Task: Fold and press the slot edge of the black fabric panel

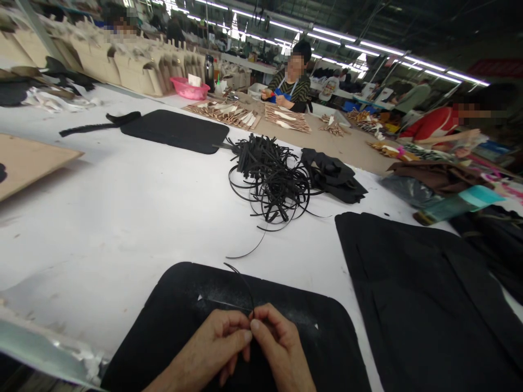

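Both my hands meet at the bottom middle over a black rounded panel (171, 310) that lies flat on the white table (122, 218). My left hand (212, 348) and my right hand (278, 348) pinch fingertip to fingertip on one thin black strip (241, 280), which curves up and away from the fingers. A tangled heap of the same black strips (272, 174) lies further back at the table's middle.
A large black fabric stack (425, 305) lies at right, dark folded cloth (333, 174) beyond the heap, another black panel (175, 130) at the back, a brown board (28, 160) at left. Two seated people (292, 81) work across the table near a pink basin (188, 88).
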Demonstrator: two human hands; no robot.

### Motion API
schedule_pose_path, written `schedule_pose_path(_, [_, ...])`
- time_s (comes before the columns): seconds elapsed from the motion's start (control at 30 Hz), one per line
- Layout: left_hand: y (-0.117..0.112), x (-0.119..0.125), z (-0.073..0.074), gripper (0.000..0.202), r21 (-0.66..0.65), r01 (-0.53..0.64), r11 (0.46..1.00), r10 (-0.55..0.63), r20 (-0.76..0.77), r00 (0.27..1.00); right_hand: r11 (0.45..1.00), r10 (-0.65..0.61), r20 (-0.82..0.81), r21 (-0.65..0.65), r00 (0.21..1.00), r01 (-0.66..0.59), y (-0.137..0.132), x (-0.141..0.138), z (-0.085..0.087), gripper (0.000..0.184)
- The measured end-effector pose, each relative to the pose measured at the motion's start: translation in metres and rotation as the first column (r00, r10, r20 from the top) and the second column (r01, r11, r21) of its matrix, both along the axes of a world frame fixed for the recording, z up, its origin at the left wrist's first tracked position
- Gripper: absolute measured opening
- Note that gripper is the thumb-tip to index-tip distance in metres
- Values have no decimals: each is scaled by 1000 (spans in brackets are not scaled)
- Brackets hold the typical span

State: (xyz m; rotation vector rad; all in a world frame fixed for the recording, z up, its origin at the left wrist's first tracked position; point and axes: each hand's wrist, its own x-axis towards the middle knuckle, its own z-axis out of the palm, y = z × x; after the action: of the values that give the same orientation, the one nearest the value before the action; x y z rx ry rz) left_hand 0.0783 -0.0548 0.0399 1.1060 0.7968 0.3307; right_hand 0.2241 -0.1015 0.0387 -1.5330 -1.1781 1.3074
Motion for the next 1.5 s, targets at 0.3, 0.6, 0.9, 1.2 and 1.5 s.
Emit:
schedule_pose_path(0.3, [0,0,5,39,-2,-4,1000,4,-25,1000,999,32,-51,16,998,-31,-2,4,0,29])
schedule_pose_path(0.6, [-1,-1,-3,39,55,18,998,-18,-4,1000,999,51,-65,8,997,-50,-2,2,5,29])
schedule_pose_path(0.9, [-1,-2,-8,48,52,25,998,-24,-7,1000,998,41,-71,-45,997,-44,-3,0,4,32])
schedule_pose_path(1.2, [-1,-3,-2,34,56,45,997,-45,-11,999,998,22,-91,-57,996,-28,-3,2,0,35])
schedule_pose_path(1.5, [-3,0,-1,33,49,23,999,-23,-12,1000,996,-47,-240,-88,970,27,-4,0,2,40])
